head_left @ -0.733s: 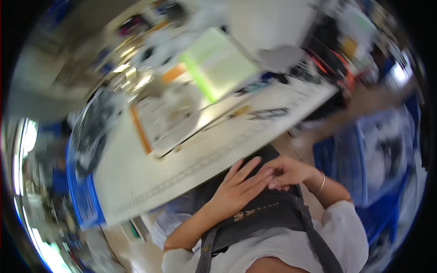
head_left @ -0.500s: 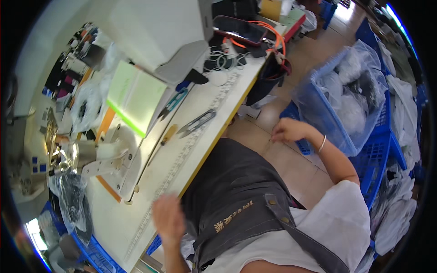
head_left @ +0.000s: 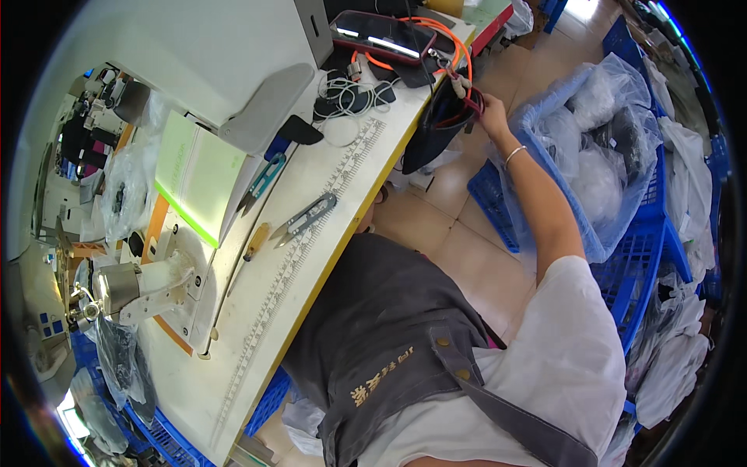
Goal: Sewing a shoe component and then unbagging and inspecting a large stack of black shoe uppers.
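My right hand [head_left: 492,118] reaches out to the far end of the sewing table and is closed on the dark red rim of a black pouch [head_left: 433,132] that hangs at the table's edge. My left hand is out of view. On the tabletop lie grey thread snips [head_left: 311,218], a small tool with a yellow handle [head_left: 255,241] and teal-handled snips [head_left: 264,180]. A phone in a red case [head_left: 383,36] rests at the far end, with an orange cable [head_left: 459,45] looped around it.
The sewing machine [head_left: 128,288] stands on the left, with a green-edged notebook [head_left: 204,171] propped beside it. A printed ruler strip [head_left: 272,300] runs along the table edge. Right of me, a blue crate [head_left: 537,175] holds plastic-wrapped goods, with more blue baskets [head_left: 630,288] behind.
My right hand has moved away from my body, up to the pouch, and closed on its rim. My left hand, earlier blurred over the table's near edge, has left the view. The view has shifted slightly.
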{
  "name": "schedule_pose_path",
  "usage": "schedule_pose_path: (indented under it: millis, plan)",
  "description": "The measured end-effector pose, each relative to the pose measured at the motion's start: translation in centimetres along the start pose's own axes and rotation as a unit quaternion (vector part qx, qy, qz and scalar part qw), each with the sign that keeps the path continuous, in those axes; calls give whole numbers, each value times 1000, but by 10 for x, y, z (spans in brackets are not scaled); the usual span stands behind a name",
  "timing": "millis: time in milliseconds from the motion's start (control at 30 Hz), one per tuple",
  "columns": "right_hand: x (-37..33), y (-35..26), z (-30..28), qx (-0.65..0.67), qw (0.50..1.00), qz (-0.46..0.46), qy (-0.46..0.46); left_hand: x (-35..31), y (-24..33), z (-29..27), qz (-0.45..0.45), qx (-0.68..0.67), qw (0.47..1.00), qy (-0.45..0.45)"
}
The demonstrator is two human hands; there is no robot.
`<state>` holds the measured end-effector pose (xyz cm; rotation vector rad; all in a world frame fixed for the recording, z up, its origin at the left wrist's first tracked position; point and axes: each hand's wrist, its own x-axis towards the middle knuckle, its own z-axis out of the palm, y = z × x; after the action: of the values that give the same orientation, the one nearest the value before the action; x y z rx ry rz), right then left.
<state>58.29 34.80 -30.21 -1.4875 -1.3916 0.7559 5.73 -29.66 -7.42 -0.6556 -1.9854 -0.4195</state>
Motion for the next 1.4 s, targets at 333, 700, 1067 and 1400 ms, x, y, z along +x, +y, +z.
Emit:
schedule_pose_path:
  millis: [333,700,1067,1400]
  plan:
    - [-191,-118,56,-19,727,63,-683,3,67,-44,141,67,987,25]
    - [-231,-260,-38,470,655,-39,-590,-19,358,24,74,-570,261,-775]
    - [-263,-180,41,209,910,-169,-314,22,365,32,-189,-685,263,-653]
    - [-254,-182,-7,346,778,199,-485,47,324,36,-228,-705,372,-560]
